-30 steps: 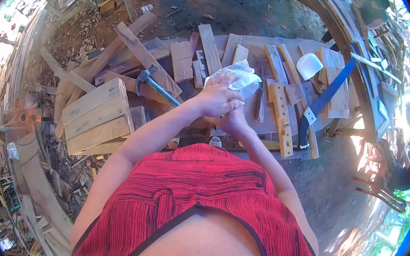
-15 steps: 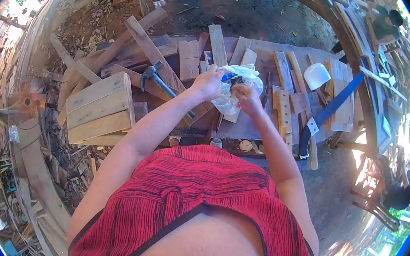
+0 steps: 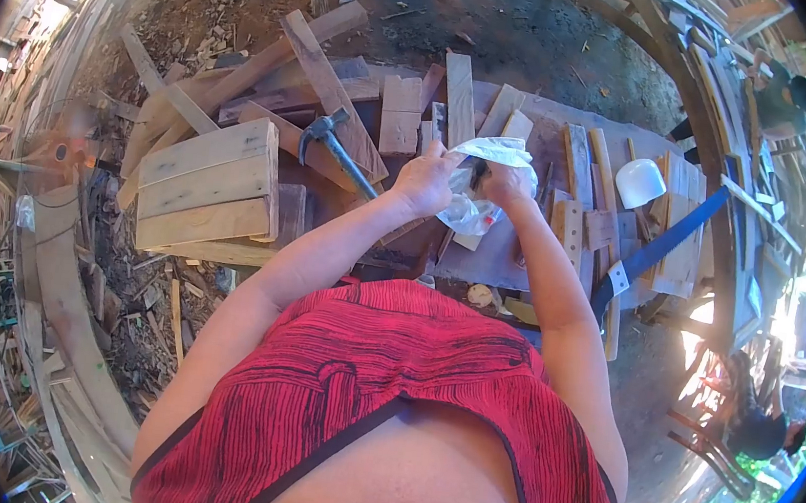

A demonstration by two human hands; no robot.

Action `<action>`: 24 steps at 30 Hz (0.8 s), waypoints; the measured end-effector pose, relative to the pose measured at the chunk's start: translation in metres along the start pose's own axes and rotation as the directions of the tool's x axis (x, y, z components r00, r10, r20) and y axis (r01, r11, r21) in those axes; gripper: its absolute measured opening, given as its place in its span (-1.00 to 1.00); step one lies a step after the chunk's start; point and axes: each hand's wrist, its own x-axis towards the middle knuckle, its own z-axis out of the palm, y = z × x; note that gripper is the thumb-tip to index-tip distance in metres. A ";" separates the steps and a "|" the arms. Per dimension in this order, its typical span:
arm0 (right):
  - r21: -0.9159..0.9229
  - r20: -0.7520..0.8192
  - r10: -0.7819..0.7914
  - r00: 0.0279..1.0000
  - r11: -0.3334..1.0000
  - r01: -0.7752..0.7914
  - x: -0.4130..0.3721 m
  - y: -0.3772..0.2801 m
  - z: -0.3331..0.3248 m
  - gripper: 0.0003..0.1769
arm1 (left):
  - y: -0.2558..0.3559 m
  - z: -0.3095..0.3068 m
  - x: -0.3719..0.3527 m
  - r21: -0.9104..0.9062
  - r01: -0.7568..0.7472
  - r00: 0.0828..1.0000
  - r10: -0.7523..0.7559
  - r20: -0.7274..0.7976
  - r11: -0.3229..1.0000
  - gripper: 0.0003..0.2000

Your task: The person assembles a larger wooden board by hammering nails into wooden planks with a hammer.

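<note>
A thin white plastic bag (image 3: 470, 217) hangs above the workbench in front of me. My left hand (image 3: 425, 183) grips its left edge, thumb and fingers pinched on the plastic. From the right, my right hand (image 3: 505, 186) reaches into the bag's mouth, its fingers hidden by the plastic. Dark contents and a small red spot show in and through the bag. To the left of my left hand lies a claw hammer (image 3: 340, 152) with a blue-grey handle, resting on boards. A wooden box-like piece of joined slats (image 3: 208, 187) stands farther left.
At the right lie a handsaw (image 3: 666, 225) with a blue blade, a white rounded object (image 3: 641, 183) and a block with drilled holes (image 3: 568, 228). Wood offcuts (image 3: 401, 114) cover the bench. People (image 3: 782, 100) are at the far right. Scraps litter the ground.
My right hand has gone deeper into the bag, so its fingers no longer show. The blue item seen at the bag's mouth is now hidden. The view has shifted slightly.
</note>
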 end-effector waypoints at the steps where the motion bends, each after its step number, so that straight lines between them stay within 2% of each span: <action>1: -0.002 0.001 -0.004 1.000 1.000 0.004 0.001 -0.004 -0.006 -0.52 | -0.002 0.002 0.000 -0.019 0.002 1.000 -0.002 -0.007 1.000 -0.41; 3: -0.117 0.151 0.006 0.989 0.993 0.012 0.003 -0.013 -0.014 -0.56 | -0.006 0.005 -0.001 -0.021 -0.015 0.999 0.014 -0.032 1.000 -0.42; 4: -0.118 0.153 0.002 0.988 0.993 0.016 0.003 -0.009 -0.007 -0.56 | -0.007 0.006 -0.002 -0.021 -0.034 0.998 0.033 -0.052 0.999 -0.43; 6: -0.124 -0.051 -0.091 0.995 0.989 0.084 0.001 -0.004 0.004 -0.72 | -0.008 0.007 -0.004 -0.041 -0.048 0.997 0.045 -0.069 0.998 -0.43; 10: -0.151 -0.025 -0.084 0.996 0.985 0.079 0.001 -0.004 0.009 -0.74 | -0.008 0.006 -0.008 -0.069 -0.072 0.991 0.064 -0.115 0.995 -0.43; 12: -0.239 0.146 -0.083 0.986 0.964 0.117 0.006 -0.004 0.011 -0.78 | -0.008 0.005 -0.011 -0.094 -0.091 0.987 0.078 -0.137 0.991 -0.43; 13: -0.233 0.151 -0.104 0.983 0.963 0.138 0.008 -0.010 0.004 -0.78 | -0.009 0.004 -0.014 -0.115 -0.111 0.983 0.092 -0.157 0.987 -0.42; 15: -0.190 0.269 -0.046 0.962 0.977 0.100 0.004 -0.022 -0.008 -0.66 | -0.013 0.012 -0.015 -0.117 -0.076 0.986 0.057 -0.159 0.990 -0.41; 16: -0.213 0.187 -0.113 0.976 0.965 0.152 0.004 -0.019 -0.003 -0.65 | -0.015 0.014 -0.016 -0.122 -0.058 0.988 0.039 -0.149 0.991 -0.38; 17: -0.228 0.202 -0.138 0.970 0.956 0.183 0.003 -0.021 -0.005 -0.66 | -0.012 0.010 -0.021 -0.134 -0.053 0.991 0.036 -0.133 0.990 -0.38; 18: -0.266 -0.025 -0.329 0.944 0.912 0.311 0.002 -0.011 0.009 -0.75 | -0.007 0.007 -0.025 -0.146 -0.047 0.993 0.030 -0.118 0.988 -0.38; 19: -0.296 0.034 -0.322 0.946 0.901 0.317 0.006 -0.008 0.014 -0.73 | -0.011 0.014 -0.025 -0.140 -0.050 0.992 0.033 -0.124 0.989 -0.38; 20: -0.325 0.029 -0.335 0.942 0.888 0.326 0.009 -0.005 0.019 -0.72 | -0.016 0.020 -0.026 -0.134 -0.057 0.991 0.040 -0.128 0.989 -0.37; 22: -0.227 0.142 -0.293 0.945 0.920 0.320 0.011 -0.003 0.022 -0.68 | -0.013 0.018 -0.033 -0.141 -0.018 0.992 0.000 -0.128 0.990 -0.37; 24: -0.226 0.161 -0.315 0.935 0.911 0.346 0.012 0.000 0.025 -0.67 | -0.016 0.017 -0.038 -0.158 -0.012 0.994 -0.006 -0.113 0.987 -0.36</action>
